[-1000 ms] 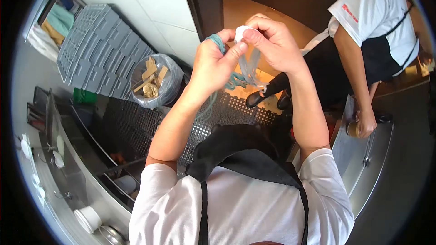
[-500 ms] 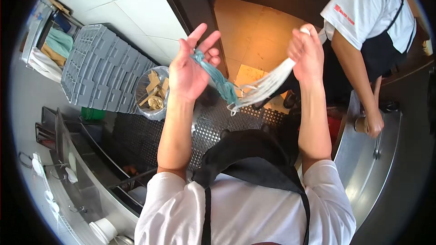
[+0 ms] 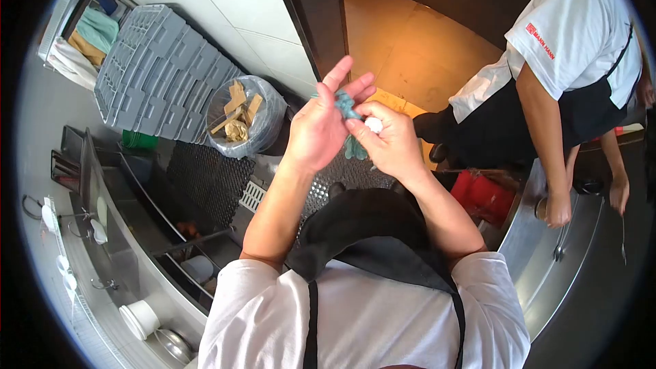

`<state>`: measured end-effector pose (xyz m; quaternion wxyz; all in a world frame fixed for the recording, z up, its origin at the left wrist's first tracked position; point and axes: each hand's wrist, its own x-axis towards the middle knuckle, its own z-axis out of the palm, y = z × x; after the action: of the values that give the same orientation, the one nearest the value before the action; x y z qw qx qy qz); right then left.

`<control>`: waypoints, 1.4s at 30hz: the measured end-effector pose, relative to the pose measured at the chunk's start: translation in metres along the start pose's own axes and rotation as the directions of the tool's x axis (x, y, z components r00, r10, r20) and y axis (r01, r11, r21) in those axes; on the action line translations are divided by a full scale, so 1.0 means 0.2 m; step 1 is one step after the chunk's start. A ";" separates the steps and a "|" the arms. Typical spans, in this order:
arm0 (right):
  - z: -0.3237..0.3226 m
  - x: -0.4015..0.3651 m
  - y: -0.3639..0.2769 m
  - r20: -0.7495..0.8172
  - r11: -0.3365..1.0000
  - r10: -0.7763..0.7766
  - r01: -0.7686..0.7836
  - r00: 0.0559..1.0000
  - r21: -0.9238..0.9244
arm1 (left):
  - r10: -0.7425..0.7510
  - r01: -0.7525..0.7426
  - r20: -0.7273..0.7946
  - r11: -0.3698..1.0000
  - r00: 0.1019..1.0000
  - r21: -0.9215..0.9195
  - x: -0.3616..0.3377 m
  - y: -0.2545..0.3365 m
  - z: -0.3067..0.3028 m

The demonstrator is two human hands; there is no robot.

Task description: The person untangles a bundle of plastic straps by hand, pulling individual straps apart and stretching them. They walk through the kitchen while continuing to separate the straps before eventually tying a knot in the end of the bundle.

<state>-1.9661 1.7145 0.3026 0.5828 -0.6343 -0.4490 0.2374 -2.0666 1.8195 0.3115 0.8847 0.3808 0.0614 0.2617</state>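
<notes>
A bunched, twisted piece of thin teal-and-white material (image 3: 354,148) hangs between my two hands. Its teal end crosses the palm side of my left hand (image 3: 318,130), caught at the fingers, while the thumb and upper fingers stretch out apart. Close against it, my right hand (image 3: 391,142) is closed, thumb and fingers pinching the material, with a white wad showing in the curl of the fingers. Both hands are held up in front of my black apron (image 3: 362,232).
Stacked grey crates (image 3: 160,75) stand left, beside a lined bin (image 3: 263,123) holding cardboard scraps. A steel counter (image 3: 140,239) runs along my left. At right, a co-worker (image 3: 574,68) leans over a metal counter (image 3: 526,260). A red container (image 3: 482,197) sits below.
My right hand has come left to meet my left hand, and the stretched material is now bunched between them. My view has shifted slightly; the co-worker's second hand now shows, holding a thin utensil.
</notes>
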 end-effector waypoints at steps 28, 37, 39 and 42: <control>-0.18 -0.07 -0.01 -0.030 0.930 -0.236 0.217 0.971 -0.297 | 0.203 -0.142 -0.179 0.942 0.963 0.303 -0.09 -0.13 -0.13; -0.12 -0.15 0.03 -0.077 0.957 0.009 -0.030 0.997 -0.287 | 0.060 -0.019 -0.117 0.948 0.991 0.319 -0.08 -0.20 -0.33; -0.09 -0.15 0.02 -0.145 0.949 0.019 -0.063 0.989 -0.309 | 0.038 -0.011 -0.082 0.950 0.996 0.312 -0.09 -0.18 -0.31; -0.06 -0.13 0.05 -0.160 0.946 -0.001 -0.051 0.987 -0.319 | 0.079 -0.032 -0.125 0.938 0.989 0.344 -0.10 -0.19 -0.23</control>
<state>-1.9650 1.6873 0.2896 0.5021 -0.7434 -0.4261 0.1171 -2.0825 1.8163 0.2507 0.7912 0.5112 0.1555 0.2976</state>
